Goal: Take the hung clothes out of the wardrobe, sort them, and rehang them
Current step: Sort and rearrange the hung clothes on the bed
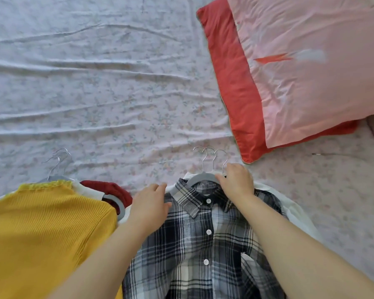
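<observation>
Plaid shirt on grey hanger, topmost of pile at near edge of bed sheet. Right hand curled round hanger beside hooks. Left hand flat, fingers relaxed, on shirt's shoulder. Yellow knit top alongside, near-left corner.

A pink pillow overlaps a red pillow on the floral bedsheet.

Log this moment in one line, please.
phase: sorting on bed | left hand: rests on plaid shirt | right hand: grips grey hanger
</observation>
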Demonstrator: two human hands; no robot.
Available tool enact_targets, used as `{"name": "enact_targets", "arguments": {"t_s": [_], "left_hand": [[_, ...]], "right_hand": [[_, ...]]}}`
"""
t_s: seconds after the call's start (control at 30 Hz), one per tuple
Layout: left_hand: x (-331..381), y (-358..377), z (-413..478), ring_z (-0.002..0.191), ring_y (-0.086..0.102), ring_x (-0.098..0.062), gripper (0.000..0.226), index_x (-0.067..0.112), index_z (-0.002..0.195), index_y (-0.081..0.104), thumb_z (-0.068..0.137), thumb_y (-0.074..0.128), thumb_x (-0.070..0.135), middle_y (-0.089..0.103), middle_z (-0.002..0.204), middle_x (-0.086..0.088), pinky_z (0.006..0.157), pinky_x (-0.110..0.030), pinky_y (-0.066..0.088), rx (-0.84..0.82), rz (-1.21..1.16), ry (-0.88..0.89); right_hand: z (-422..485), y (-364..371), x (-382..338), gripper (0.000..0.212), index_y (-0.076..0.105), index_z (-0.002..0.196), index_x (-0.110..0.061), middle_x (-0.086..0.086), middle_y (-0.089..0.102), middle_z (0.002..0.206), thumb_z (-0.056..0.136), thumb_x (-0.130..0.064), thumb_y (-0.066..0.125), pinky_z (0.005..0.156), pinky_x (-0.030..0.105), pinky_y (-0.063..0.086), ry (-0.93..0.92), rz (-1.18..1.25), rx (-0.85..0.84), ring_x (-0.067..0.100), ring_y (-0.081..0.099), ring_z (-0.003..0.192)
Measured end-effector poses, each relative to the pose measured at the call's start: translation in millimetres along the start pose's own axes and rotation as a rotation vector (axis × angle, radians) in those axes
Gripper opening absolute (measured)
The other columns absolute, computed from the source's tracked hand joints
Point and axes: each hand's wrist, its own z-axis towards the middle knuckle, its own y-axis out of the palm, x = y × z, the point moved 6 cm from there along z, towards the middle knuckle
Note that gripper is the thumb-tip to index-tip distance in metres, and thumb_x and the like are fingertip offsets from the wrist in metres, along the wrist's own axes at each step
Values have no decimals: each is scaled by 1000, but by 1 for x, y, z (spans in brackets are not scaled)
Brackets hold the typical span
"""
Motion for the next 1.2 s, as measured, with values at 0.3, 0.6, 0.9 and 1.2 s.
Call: {"name": "enact_targets", "arguments": {"t_s": [0.3, 0.6, 0.9, 1.2], "left_hand": [[-15, 34, 16, 114, 47, -20, 61, 18, 142, 25, 91, 48, 43, 47, 129, 2, 96, -33, 38, 23, -49, -18], [-19, 45, 17, 121, 42, -20, 60, 20, 141, 25, 91, 47, 44, 45, 135, 2, 102, -35, 30, 35, -82, -20], [-23, 54, 17, 124, 37, -19, 57, 21, 141, 26, 92, 46, 42, 41, 137, 4, 105, -35, 25, 66, -95, 11], [-19, 45, 3, 128, 37, -16, 52, 25, 142, 26, 94, 44, 38, 44, 138, 6, 111, -38, 15, 92, -94, 67]], "right_hand": [[27, 38, -23, 89, 23, 140, -4, 16, 53, 128, 78, -55, 61, 93, 43, 44, 98, 265, -72, 33, 50, 116], [24, 39, -29, 78, 34, 130, -7, 7, 57, 122, 72, -41, 73, 90, 42, 46, 151, 406, -56, 27, 55, 109], [27, 44, -30, 71, 42, 123, -4, 10, 58, 117, 72, -40, 74, 88, 40, 46, 274, 375, 0, 30, 56, 106], [-13, 10, -20, 45, 53, 112, -17, -8, 59, 92, 74, -28, 74, 77, 33, 50, 136, 745, 81, 14, 58, 86]]}}
